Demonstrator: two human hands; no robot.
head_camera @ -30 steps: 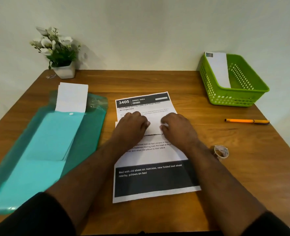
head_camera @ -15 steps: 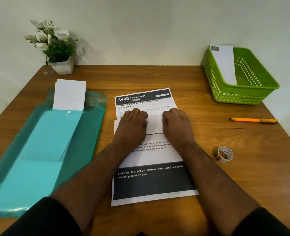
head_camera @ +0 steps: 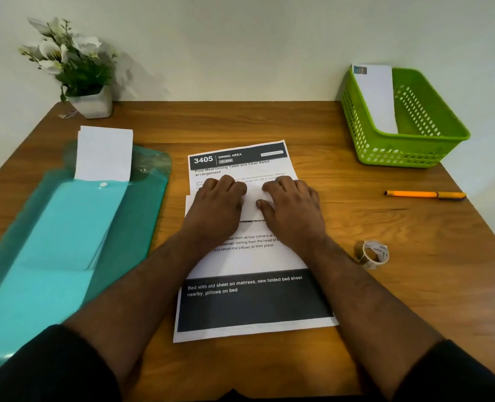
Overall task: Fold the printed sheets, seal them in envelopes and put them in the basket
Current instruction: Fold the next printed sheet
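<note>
Left hand [head_camera: 217, 207] and right hand [head_camera: 291, 207] palm-down, side by side, fingers curled, pressing folded white sheet [head_camera: 250, 198] flat; nothing gripped. Folded sheet atop printed sheets [head_camera: 252, 303] at mid table [head_camera: 414, 285]. Green basket [head_camera: 409, 152] at far right corner, one envelope [head_camera: 377, 97] leaning inside. Orange pen [head_camera: 424, 194] and tape roll [head_camera: 371, 253] right of sheets. Teal folder [head_camera: 66, 242] at left, white envelopes [head_camera: 104, 152] poking from top. Potted plant [head_camera: 78, 71] far left.

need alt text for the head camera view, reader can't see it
Both hands, left hand and right hand, press flat on printed sheets on a wooden table. A green basket holding one envelope sits far right; a teal folder lies left.
</note>
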